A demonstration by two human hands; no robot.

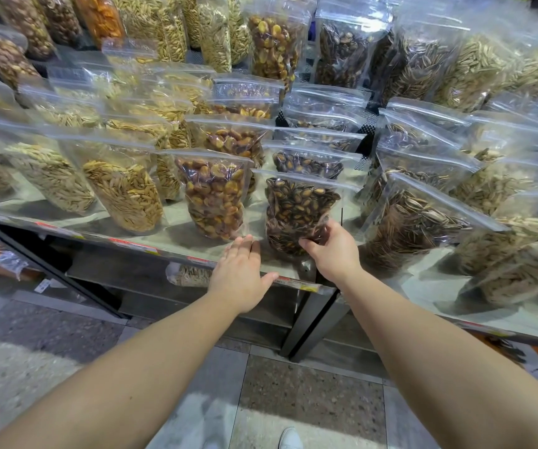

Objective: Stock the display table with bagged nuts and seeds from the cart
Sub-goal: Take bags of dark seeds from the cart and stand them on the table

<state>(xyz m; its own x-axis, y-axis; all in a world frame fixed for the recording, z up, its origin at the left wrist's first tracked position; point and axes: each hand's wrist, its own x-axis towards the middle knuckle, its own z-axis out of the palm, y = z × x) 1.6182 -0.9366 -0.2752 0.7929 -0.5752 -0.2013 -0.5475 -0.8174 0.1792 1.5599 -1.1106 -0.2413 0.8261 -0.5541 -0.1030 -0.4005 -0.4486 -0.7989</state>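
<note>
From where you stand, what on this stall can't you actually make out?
- The cart: outside the head view, nowhere in frame.
- The price strips on the table edge: print too small and blurred.
- The base of the dark seed bag: covered by the right hand gripping it.
- The bag under the table: partly hidden by the edge and the left hand.
- Bags at far right: blurred and cut by the frame.

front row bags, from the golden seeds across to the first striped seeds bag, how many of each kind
golden seed bag: 1
brown bean bag: 1
dark seed bag: 1, held by the right hand
striped seed bag: 1
total: 4
</note>
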